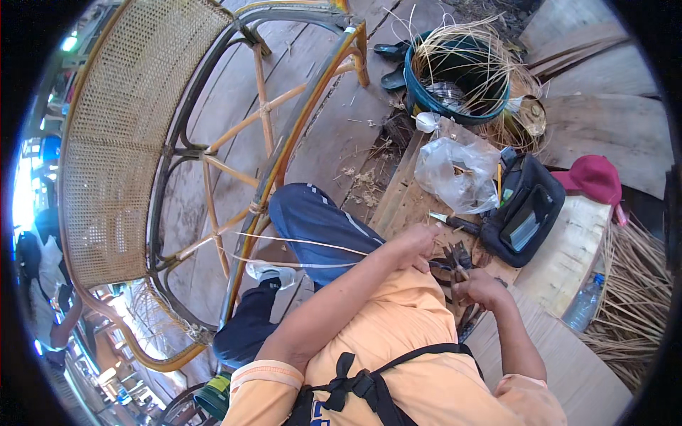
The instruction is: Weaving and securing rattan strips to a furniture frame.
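Observation:
My left hand (418,245) reaches across my body to the bench at my right, its fingers curled; whatever is in them is hidden. Beside it lies a knife (462,225) with a pale blade and dark handle. My right hand (481,290) is closed at a dark metal hand tool (458,257) that looks like pliers, among other dark tools partly covered by my hands. Two thin pale cane strips (305,265) stretch over my leg from the chair frame and pass under my left forearm. The rattan chair (259,206) lies tipped at my left, its woven cane panel (121,142) facing me.
A green bucket (419,89) of loose cane strips stands at the far right. Nearer are a clear plastic bag (455,170), a black pouch (522,213), a red cap (591,179) and a plastic bottle (584,304). Bundled cane (625,291) fills the right edge.

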A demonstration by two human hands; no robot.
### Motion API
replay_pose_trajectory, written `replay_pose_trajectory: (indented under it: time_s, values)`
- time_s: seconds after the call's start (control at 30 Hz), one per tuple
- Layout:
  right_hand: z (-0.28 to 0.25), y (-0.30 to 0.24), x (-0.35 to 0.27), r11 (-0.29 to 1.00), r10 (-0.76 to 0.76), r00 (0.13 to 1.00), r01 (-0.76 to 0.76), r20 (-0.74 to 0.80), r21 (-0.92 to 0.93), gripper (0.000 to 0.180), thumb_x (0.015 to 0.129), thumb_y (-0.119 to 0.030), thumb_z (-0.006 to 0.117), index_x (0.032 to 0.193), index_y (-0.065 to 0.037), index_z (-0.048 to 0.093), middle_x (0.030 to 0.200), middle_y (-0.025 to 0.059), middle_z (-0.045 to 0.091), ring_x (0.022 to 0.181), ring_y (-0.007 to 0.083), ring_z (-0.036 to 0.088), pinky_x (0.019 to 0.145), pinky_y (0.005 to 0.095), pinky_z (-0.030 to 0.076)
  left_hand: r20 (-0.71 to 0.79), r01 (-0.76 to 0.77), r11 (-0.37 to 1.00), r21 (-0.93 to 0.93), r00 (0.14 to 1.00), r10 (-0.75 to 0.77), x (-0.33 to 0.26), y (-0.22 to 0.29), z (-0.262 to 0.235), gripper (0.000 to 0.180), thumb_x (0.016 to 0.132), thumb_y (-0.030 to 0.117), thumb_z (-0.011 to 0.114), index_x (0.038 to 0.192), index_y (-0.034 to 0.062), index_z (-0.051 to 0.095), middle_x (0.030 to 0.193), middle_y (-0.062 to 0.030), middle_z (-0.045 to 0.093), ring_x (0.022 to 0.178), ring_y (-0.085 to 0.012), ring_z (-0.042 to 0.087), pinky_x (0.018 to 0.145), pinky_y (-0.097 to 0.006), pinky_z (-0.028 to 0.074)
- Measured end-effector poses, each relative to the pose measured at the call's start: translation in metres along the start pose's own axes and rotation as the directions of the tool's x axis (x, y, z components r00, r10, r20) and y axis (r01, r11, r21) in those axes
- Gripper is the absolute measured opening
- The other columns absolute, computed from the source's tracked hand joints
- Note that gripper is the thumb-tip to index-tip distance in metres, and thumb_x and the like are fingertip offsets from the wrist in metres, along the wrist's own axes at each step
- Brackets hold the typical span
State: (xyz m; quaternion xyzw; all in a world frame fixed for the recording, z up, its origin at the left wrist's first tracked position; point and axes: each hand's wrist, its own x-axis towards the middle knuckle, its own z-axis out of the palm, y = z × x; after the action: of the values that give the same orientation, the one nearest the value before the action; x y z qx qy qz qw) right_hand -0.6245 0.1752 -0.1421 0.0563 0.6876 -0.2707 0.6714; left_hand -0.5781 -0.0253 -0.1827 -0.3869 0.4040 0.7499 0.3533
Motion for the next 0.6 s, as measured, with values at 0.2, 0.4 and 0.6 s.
replay_pose_trajectory:
  time_s: [0.2, 0.4, 0.6]
  values:
    - [-0.017, 0.009, -0.010, 0.951, 0.062, 0.987, -0.104, 0.147, 0.293, 0.017, 0.084, -0.011, 0.054, 0.100, -0.004, 0.054, 0.073, 0.0049, 0.059, 0.058, 0.0137, 0.057, 0.050, 0.0252, 0.048, -0.021, -0.023, 0.981, 0.191, 0.999, 0.027, -0.004, 0.000, 0.009, 0.034, 0.088, 0.025, 0.044, 0.116, 0.0078, 0.051, 0.094, -0.0069, 0.055, 0.081, -0.0229, 0.053, 0.057, -0.038, 0.048]
    - [0.015, -0.016, -0.006, 0.783, -0.383, 0.920, 0.273, -0.088, -0.559, 0.020, 0.083, -0.015, 0.054, 0.098, -0.002, 0.057, 0.076, 0.0138, 0.062, 0.065, 0.0292, 0.060, 0.057, 0.0376, 0.046, 0.187, -0.764, 0.373, 0.526, 0.532, 0.826, -0.029, -0.027, -0.040, 0.030, 0.091, 0.024, 0.043, 0.087, -0.0013, 0.057, 0.069, -0.0089, 0.054, 0.064, -0.0199, 0.052, 0.060, -0.036, 0.043]
    - [0.054, -0.067, -0.008, 0.272, -0.848, 0.493, 0.718, 0.193, -0.641, 0.030, 0.082, -0.003, 0.048, 0.112, 0.001, 0.051, 0.109, 0.0185, 0.054, 0.102, 0.0343, 0.052, 0.088, 0.0410, 0.041, -0.276, -0.646, 0.664, 0.376, 0.607, 0.746, -0.136, -0.002, -0.078, 0.036, 0.093, 0.028, 0.038, 0.080, -0.0008, 0.055, 0.066, -0.0097, 0.052, 0.059, -0.0196, 0.047, 0.060, -0.034, 0.042]
